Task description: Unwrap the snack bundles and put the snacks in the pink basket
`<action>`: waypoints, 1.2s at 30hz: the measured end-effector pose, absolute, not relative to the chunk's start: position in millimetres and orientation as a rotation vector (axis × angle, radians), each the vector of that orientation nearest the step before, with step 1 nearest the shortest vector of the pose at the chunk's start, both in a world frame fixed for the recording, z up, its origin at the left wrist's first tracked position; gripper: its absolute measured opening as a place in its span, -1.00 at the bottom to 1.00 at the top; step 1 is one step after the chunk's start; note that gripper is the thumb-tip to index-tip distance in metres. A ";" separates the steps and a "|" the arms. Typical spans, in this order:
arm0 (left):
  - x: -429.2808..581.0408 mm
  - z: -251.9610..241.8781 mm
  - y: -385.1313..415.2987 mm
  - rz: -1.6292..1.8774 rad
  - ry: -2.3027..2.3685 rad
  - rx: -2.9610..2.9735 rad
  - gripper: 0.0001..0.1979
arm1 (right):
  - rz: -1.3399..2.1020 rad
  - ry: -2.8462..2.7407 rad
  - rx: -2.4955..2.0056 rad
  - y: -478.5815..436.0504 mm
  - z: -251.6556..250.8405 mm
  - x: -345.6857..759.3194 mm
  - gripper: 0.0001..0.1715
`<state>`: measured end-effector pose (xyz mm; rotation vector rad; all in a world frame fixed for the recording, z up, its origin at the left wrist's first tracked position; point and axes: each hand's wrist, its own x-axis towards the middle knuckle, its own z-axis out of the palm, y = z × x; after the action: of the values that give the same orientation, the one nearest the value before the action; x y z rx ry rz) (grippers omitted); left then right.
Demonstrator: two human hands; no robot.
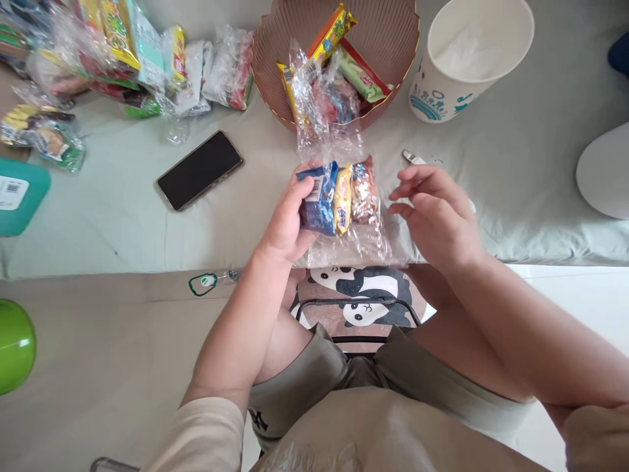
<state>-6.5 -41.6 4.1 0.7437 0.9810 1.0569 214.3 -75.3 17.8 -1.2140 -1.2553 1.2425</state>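
Left hand [289, 219] pinched the blue packet [320, 206] under its thumb; right hand [437, 213] hung apart—fingers loosely curled, seemingly empty. The clear bag [351, 246] lay between them, nearer the left—its packets' long axes pointing toward the pink bowl [393, 36].

Left hand [289, 219] partly hidden behind blue packet [322, 203]; bowl [393, 29] cut off at top; packet's small print illegible

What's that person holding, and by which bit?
The left grip holds a clear plastic snack bag by its left side, at the blue rectangular packet; the right grip looks empty.
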 end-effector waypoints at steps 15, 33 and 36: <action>9.1 -2.2 -52.3 1.057 1.054 1.037 -0.50 | 1.760 -0.791 -1.330 -79.2 26.0 189.5 -0.50; -13.3 17.9 -61.8 0.651 1.544 1.307 -0.85 | 1.347 -0.989 -1.371 -68.6 -1.2 202.9 -0.63; -16.5 24.1 -58.5 0.703 1.451 1.191 -0.81 | 1.321 -1.003 -1.401 -66.5 -3.4 207.9 -0.54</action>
<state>-16.5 -58.5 24.1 1.1911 1.4513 0.7032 207.9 -66.5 -3.4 -1.4013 -1.0030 1.3206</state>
